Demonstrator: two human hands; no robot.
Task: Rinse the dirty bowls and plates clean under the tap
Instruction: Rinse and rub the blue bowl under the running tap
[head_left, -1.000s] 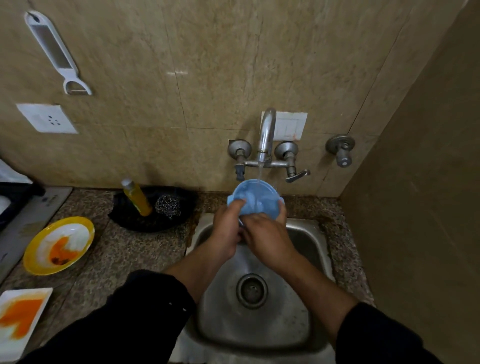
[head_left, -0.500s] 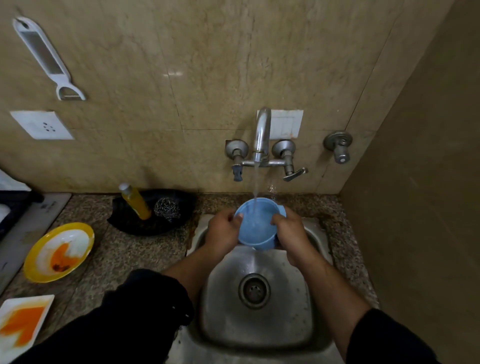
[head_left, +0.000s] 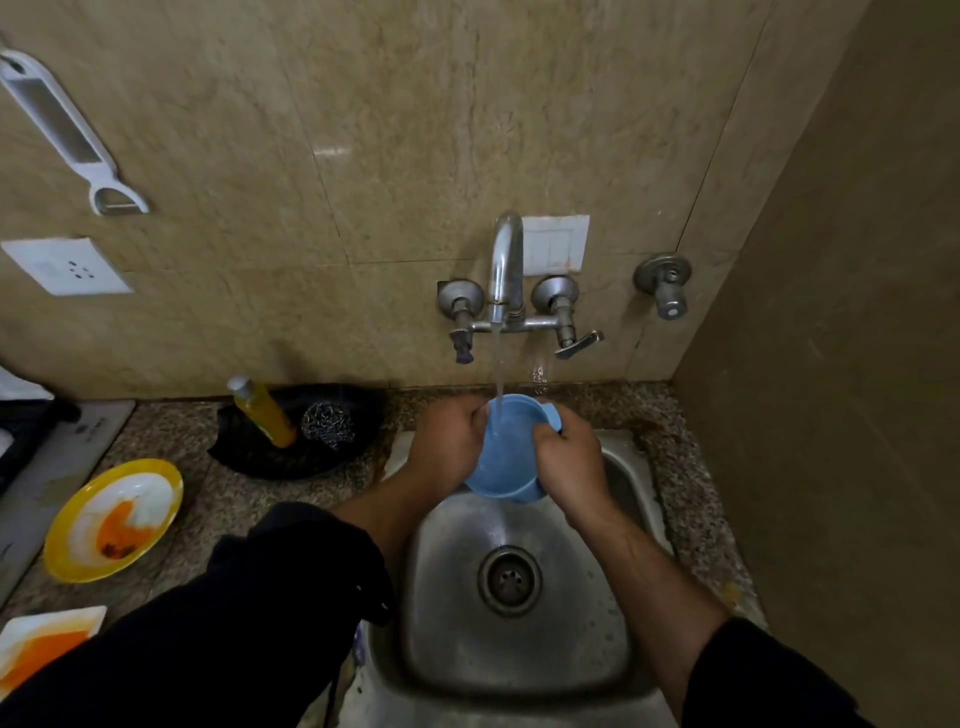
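Within the last 1 second the small round blue plastic bowl has turned. It was tilted with its mouth toward the camera and both hands bunched against it; now it sits mouth-up directly below the curved steel tap. The thin water stream now falls straight into it.

The left hand grips the bowl's wall just left of the tap's line, fingers curled round it. The right hand clasps the opposite side the same way. The bowl hangs below the tap, over the back of the stainless steel sink.

This reads as a shift from rubbing to flushing, so this bowl is probably nearly done. Well left of the tap, 2 orange-smeared pieces wait: a yellow-rimmed round plate and a white square plate.
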